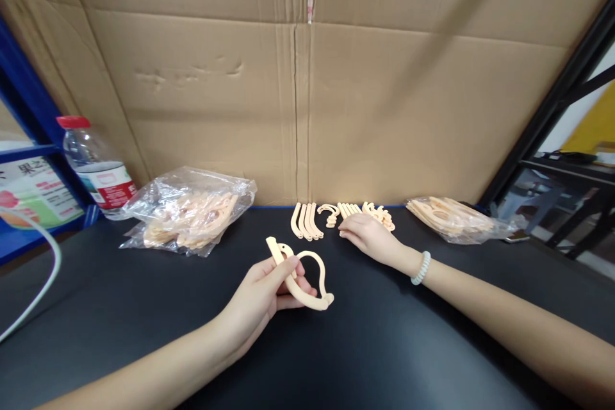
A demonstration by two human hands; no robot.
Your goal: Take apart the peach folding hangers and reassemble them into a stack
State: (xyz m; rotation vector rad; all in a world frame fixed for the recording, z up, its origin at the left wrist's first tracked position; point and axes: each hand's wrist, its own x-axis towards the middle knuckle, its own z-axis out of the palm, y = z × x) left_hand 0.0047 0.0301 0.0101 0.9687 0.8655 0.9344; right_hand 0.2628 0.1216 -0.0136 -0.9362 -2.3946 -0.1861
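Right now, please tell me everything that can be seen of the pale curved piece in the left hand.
The pale curved piece looks like smooth wood. Slender curved parts bend around a gap, meeting at a rounded lower end; a small hole shows near the top. The left hand grips it, hiding part, over the black table.

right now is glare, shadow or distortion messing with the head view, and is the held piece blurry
Head view: glare streaks the left bag; same view, a diagonal shadow crosses the cardboard at upper right; same view, the blue frame and black frame slant, perhaps wide-angle distortion; same view, the held piece looks fairly sharp.
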